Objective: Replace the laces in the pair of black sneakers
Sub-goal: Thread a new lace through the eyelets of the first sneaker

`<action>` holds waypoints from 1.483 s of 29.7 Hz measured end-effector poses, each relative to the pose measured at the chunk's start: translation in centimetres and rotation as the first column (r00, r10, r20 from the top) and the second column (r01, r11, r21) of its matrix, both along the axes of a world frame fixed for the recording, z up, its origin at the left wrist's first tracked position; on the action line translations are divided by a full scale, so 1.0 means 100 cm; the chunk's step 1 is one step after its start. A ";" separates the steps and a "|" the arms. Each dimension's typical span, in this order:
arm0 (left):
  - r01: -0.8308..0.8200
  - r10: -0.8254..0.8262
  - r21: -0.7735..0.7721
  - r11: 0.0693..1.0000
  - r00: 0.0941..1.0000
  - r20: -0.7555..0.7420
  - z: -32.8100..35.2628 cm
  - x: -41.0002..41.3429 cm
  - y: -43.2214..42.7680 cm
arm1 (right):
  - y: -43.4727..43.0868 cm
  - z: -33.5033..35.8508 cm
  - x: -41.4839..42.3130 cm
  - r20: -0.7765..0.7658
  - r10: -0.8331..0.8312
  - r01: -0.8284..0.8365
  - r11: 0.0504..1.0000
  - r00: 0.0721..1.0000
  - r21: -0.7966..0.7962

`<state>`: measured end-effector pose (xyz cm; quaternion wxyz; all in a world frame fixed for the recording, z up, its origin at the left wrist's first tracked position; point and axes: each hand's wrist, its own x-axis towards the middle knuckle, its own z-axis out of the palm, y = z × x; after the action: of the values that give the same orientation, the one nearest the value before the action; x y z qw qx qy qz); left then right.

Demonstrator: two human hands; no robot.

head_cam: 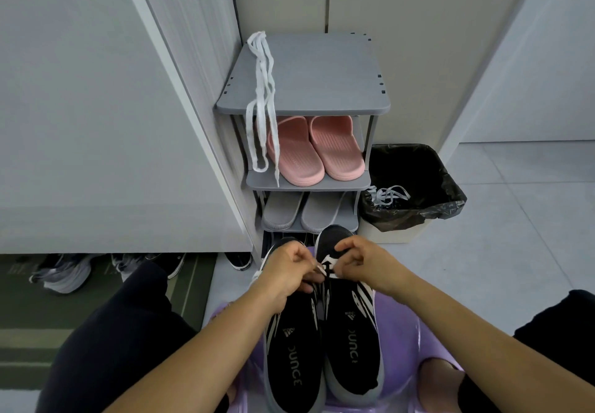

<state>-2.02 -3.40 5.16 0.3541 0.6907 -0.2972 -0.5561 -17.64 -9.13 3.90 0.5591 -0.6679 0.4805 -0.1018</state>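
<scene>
Between the person's knees, on a purple stool (399,341), the two black sneakers (291,364) lie side by side, touching, heels toward the camera and toes pointing away. Over the forepart of the right-hand one, both hands meet. The left hand (286,271) has its fingers curled in, pinching a white lace (322,267). The right hand (360,263) is curled the same way and pinches the lace's other part just beside it. A little of the lace shows at the eyelets between the two hands; the rest is hidden by the fingers. To the left, on the floor, a green mat (25,332) lies under a cabinet's edge, with several dark shoes (64,272) tucked below it. Just beyond the sneakers' toes stands a grey rack (322,77). Its low shelf holds grey slippers (302,213), and the shelf above holds pink slippers (317,151), each pair side by side. White laces (262,90) are draped over the left of the top shelf and hang down past the pink pair. Right of the rack, close against it, a bin (415,216) lined with a black bag holds tangled laces (388,195) at its near left side.
</scene>
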 end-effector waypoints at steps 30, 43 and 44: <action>0.143 -0.595 0.616 0.774 -0.166 0.786 0.052 0.099 -0.002 | -0.013 -0.013 -0.026 -0.133 -0.330 0.335 0.942 0.935 0.011; 0.580 -0.504 0.063 0.813 0.644 0.576 -0.004 0.013 0.000 | -0.013 -0.006 -0.028 -0.194 -0.145 0.174 0.975 0.970 0.139; 0.544 -0.484 0.021 0.839 0.727 0.487 0.003 0.016 0.000 | -0.014 -0.007 -0.028 -0.181 -0.153 0.181 0.972 0.972 0.152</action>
<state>-0.43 -3.41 5.43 0.1442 0.6721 -0.5877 -0.4268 -20.45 -10.48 3.21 0.5603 -0.5817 0.5874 -0.0514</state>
